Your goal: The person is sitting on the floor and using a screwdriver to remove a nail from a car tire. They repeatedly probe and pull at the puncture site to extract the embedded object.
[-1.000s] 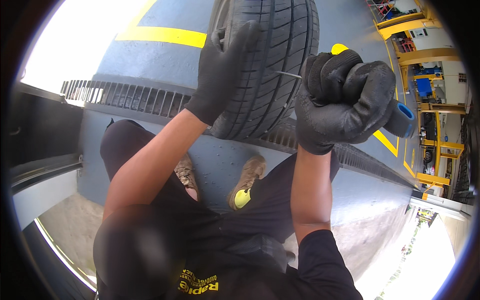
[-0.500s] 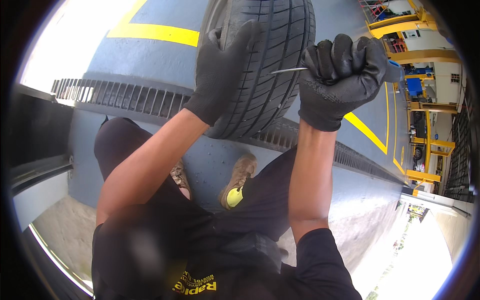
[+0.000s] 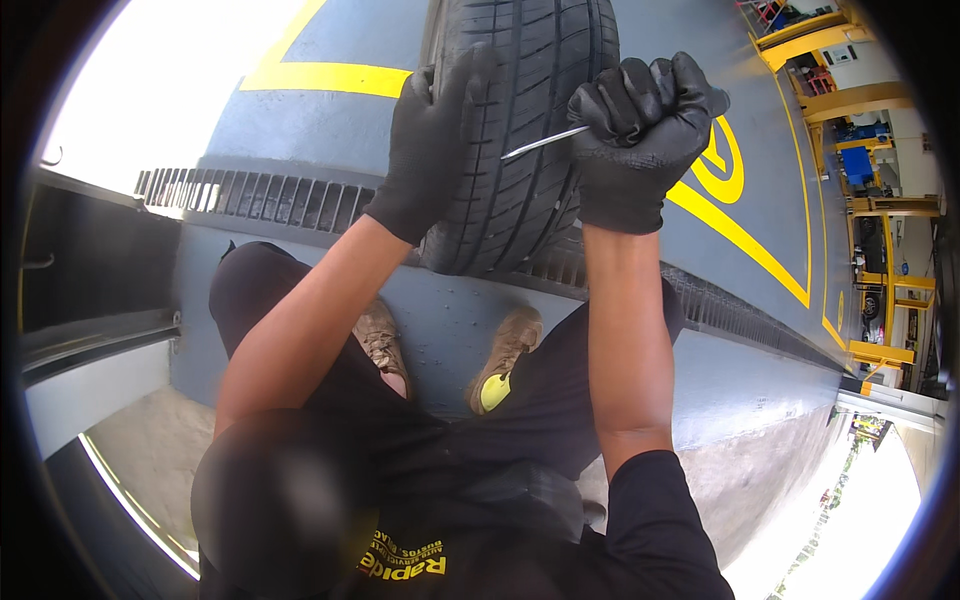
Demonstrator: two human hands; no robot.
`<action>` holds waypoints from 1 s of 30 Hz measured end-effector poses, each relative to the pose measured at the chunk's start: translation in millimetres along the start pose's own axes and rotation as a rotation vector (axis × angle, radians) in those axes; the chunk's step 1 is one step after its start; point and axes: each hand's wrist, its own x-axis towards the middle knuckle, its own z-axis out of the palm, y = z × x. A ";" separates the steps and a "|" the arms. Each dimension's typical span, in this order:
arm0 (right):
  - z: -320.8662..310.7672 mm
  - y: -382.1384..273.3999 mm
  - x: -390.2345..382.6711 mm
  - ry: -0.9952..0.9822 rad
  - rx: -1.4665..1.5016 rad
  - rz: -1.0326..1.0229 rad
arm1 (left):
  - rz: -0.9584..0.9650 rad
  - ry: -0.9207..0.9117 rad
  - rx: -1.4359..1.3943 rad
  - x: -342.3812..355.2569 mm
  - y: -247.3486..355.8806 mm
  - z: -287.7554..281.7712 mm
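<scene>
The tyre (image 3: pixel 535 90) stands on edge, tread toward the viewer, ahead of the wearer's knees; from my distant post I see it between my two gloved grips, its lower end covering part of the slotted grate (image 3: pixel 270 203). My left grip (image 3: pixel 430 145) is spread over the tyre's left shoulder, in contact with it; one digit lies along the tread, the others partly hidden at the sidewall. My right grip (image 3: pixel 640 125), near the tread's right side, is pressed together in a fist about the handle of a slim tool (image 3: pixel 545 142); the metal shaft leaves the fist toward the tyre and slants down and left before the tread to a fine tip; whether that tip touches the rubber, I cannot tell. Brown shoes (image 3: pixel 505 345) rest on the blue-grey floor (image 3: pixel 440 345), nearer the wearer than the tyre; a yellow line (image 3: pixel 335 78) lies left of the tyre, beyond the grate.
</scene>
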 end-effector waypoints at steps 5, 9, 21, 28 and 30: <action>-9.6 -21.1 -1.3 0.002 -0.009 -0.131 | -0.065 -0.060 -0.001 11.8 -12.6 -7.9; 1.8 -34.7 -26.6 -0.103 -0.261 -0.293 | -0.126 -0.106 0.062 3.5 1.4 -6.7; 5.3 -5.3 -54.7 -0.218 -0.494 -0.398 | -0.110 -0.078 0.030 8.4 6.5 -7.6; 0.8 3.4 -60.2 -0.316 -0.371 -0.422 | 0.489 -0.179 0.588 8.6 -2.8 -22.4; -12.4 -3.0 -49.4 -0.436 -0.247 -0.301 | 0.060 -0.153 0.210 8.3 5.8 -16.2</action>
